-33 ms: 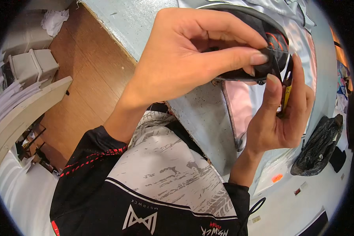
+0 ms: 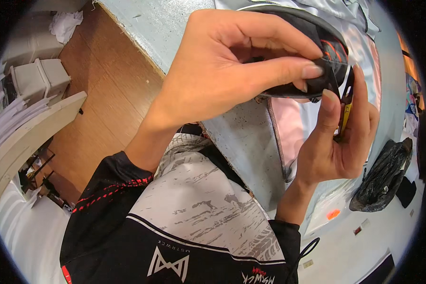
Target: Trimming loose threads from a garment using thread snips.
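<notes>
My left hand [image 2: 222, 71] pinches the edge of a piece of black fabric [image 2: 335, 42] between thumb and fingertips. Red lines and a thin pale stripe mark this fabric. Close beside the pinch, my right hand [image 2: 333, 146] is closed round small yellow-and-black thread snips [image 2: 346, 113], their narrow metal end pointing up between thumb and forefinger. That end lies right by the fabric's edge; I cannot tell whether it touches. Part of the fabric is hidden behind my left hand.
Pink and pale fabric [image 2: 288, 123] lies on the worn blue-grey table [image 2: 251, 142] beneath my hands. A black plastic bag [image 2: 383, 177] is at the right. On the left, grey bins [image 2: 38, 80] and a board with stacked white sheets [image 2: 19, 125] stand by the brown floor [image 2: 104, 94].
</notes>
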Action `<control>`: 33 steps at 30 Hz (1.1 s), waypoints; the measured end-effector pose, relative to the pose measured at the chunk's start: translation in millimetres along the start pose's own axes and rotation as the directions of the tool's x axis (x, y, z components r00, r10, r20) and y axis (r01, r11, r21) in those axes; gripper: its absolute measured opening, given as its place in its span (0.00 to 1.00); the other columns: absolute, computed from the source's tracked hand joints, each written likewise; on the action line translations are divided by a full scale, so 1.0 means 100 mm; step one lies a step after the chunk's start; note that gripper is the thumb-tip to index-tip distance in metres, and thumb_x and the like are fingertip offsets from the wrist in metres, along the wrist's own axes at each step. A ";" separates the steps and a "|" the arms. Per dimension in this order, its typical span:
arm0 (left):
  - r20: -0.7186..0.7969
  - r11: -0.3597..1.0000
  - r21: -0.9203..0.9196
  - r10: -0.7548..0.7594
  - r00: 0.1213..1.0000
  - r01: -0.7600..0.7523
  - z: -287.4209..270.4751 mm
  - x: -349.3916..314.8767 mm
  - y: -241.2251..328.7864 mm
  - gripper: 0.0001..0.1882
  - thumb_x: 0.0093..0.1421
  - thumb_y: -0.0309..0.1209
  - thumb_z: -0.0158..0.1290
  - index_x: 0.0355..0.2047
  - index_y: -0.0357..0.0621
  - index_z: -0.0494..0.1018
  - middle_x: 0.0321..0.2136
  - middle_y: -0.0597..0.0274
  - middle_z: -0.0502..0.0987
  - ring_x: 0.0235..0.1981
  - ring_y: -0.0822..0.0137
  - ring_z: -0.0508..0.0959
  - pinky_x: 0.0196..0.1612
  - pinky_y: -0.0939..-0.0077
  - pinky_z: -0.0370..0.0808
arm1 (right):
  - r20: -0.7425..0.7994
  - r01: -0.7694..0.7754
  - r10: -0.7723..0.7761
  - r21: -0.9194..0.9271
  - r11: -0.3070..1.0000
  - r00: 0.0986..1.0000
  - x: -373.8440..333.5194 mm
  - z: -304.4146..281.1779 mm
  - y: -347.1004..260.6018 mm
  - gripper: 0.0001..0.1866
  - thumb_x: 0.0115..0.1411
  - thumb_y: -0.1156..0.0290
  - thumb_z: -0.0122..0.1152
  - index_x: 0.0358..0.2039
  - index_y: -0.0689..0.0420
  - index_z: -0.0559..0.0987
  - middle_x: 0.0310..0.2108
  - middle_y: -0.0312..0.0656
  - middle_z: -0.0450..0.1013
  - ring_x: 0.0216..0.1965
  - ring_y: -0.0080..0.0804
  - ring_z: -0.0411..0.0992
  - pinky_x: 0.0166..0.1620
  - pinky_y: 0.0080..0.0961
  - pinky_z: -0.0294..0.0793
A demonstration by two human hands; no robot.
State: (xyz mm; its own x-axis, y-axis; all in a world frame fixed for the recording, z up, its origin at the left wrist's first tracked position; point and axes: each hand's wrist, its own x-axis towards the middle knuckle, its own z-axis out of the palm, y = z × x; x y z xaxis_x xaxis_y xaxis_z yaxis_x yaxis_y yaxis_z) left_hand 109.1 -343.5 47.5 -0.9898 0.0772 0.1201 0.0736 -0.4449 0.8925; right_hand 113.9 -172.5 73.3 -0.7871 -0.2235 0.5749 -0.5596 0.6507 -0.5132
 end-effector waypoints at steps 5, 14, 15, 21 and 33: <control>0.009 0.999 0.044 0.008 1.000 -0.008 -0.02 0.01 -0.02 0.10 0.58 0.16 0.56 0.41 0.31 0.76 0.33 0.55 0.80 0.35 0.70 0.80 0.41 0.78 0.78 | -0.014 0.009 -0.009 -0.012 1.000 1.000 0.02 0.06 0.03 0.17 0.59 0.76 0.64 0.49 0.66 0.78 0.31 0.36 0.71 0.25 0.16 0.63 0.28 0.10 0.61; 0.001 0.986 0.146 0.086 0.996 -0.085 0.00 -0.02 -0.03 0.08 0.55 0.16 0.58 0.37 0.31 0.77 0.32 0.58 0.80 0.34 0.72 0.79 0.39 0.81 0.76 | 0.039 0.028 -0.029 0.024 0.999 0.999 0.01 0.01 0.02 0.18 0.58 0.77 0.64 0.50 0.66 0.77 0.32 0.37 0.72 0.28 0.17 0.66 0.29 0.10 0.62; -0.043 0.983 0.146 0.120 0.992 -0.113 0.01 -0.01 -0.05 0.06 0.52 0.18 0.60 0.33 0.32 0.79 0.29 0.60 0.81 0.31 0.75 0.79 0.36 0.84 0.76 | 0.040 0.015 -0.016 0.013 1.000 0.999 0.01 0.00 0.01 0.18 0.58 0.77 0.65 0.49 0.66 0.78 0.32 0.37 0.73 0.28 0.17 0.66 0.30 0.10 0.62; 0.035 0.918 0.256 0.305 0.952 -0.303 -0.06 0.01 -0.12 0.07 0.51 0.18 0.60 0.32 0.33 0.79 0.29 0.60 0.81 0.30 0.74 0.79 0.35 0.83 0.76 | 0.060 -0.032 0.033 -0.027 0.999 0.998 -0.01 -0.04 -0.03 0.18 0.57 0.77 0.66 0.49 0.65 0.78 0.30 0.35 0.72 0.29 0.17 0.65 0.31 0.12 0.61; 0.118 0.933 0.302 0.165 0.979 -0.194 -0.04 -0.05 -0.04 0.11 0.54 0.12 0.57 0.38 0.29 0.77 0.36 0.54 0.78 0.38 0.67 0.79 0.42 0.79 0.75 | -0.077 -0.173 0.183 0.121 0.977 0.980 -0.04 -0.07 0.07 0.18 0.62 0.72 0.60 0.52 0.62 0.76 0.25 0.29 0.69 0.20 0.07 0.56 0.23 0.05 0.50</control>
State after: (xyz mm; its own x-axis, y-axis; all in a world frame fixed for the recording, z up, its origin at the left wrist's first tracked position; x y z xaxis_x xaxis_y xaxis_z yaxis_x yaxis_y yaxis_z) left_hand 113.1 -345.9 41.9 -0.9425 0.1071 0.3165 0.2977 -0.1606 0.9411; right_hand 115.2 -162.2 72.1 -0.8541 -0.0443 0.5182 -0.4420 0.5869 -0.6784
